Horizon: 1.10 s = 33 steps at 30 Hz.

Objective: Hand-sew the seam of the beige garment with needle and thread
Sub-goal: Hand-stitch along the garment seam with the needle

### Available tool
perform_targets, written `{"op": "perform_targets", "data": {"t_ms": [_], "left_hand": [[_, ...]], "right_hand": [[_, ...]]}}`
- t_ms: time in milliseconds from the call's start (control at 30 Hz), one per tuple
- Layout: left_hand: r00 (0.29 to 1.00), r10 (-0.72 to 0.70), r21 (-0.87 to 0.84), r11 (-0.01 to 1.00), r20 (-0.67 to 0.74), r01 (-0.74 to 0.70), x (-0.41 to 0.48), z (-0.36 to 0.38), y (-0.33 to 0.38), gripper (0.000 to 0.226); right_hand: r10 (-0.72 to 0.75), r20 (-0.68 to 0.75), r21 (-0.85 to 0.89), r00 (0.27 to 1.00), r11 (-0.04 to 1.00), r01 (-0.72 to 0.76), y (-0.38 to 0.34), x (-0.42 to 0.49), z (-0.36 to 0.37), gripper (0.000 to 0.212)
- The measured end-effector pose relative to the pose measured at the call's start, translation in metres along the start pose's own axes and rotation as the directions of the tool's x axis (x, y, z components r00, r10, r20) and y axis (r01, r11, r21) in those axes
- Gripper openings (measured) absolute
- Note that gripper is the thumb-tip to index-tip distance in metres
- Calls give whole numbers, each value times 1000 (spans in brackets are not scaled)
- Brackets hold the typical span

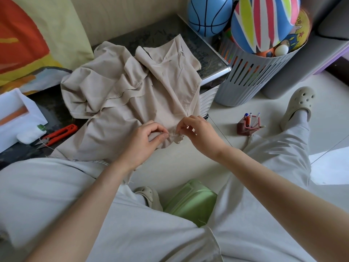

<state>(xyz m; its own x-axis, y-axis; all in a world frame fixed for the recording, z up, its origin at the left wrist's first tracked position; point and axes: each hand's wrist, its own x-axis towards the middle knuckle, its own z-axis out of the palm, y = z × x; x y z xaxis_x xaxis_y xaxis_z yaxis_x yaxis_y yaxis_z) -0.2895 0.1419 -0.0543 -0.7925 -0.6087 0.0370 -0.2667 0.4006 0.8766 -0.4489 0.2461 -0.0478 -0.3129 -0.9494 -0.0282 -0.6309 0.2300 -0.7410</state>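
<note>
The beige garment (132,87) lies crumpled over a dark low table (207,53) and hangs down toward my lap. My left hand (145,140) pinches a bunched corner of its hem (176,138) between thumb and fingers. My right hand (198,132) pinches the same frayed corner from the right, fingertips almost touching the left ones. A thin dark thread (220,131) runs from behind my right hand down toward my right knee. The needle itself is too small to make out.
Red thread snips (58,135) lie on the table at the left beside a white box (17,116). A grey slotted bin (251,72) full of balls stands at the right. A pen holder (249,125) sits on the floor, and a green stool (188,201) stands between my legs.
</note>
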Motion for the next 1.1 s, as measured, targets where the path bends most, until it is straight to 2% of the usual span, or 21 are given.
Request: {"op": "perform_targets", "data": {"t_ms": [267,567,733,1100], "left_hand": [[1000,16,7,1000,15,-17,0,0,0,27],[1000,-15,-20,1000,14,15,0,2,-2,25],[999,-42,-48,998,16,43,0,2,0,24],[996,-85,-48,995,9,85,0,-1,3,28]], "right_hand": [[-9,22,0,1000,1000,9,1,0,-1,16],[-32,25,83,999,996,30,0,-1,1,17],[7,36,146,999,989,-12,-3,0,1,25],[80,48,209,996,974,-88,-2,0,3,18]]}}
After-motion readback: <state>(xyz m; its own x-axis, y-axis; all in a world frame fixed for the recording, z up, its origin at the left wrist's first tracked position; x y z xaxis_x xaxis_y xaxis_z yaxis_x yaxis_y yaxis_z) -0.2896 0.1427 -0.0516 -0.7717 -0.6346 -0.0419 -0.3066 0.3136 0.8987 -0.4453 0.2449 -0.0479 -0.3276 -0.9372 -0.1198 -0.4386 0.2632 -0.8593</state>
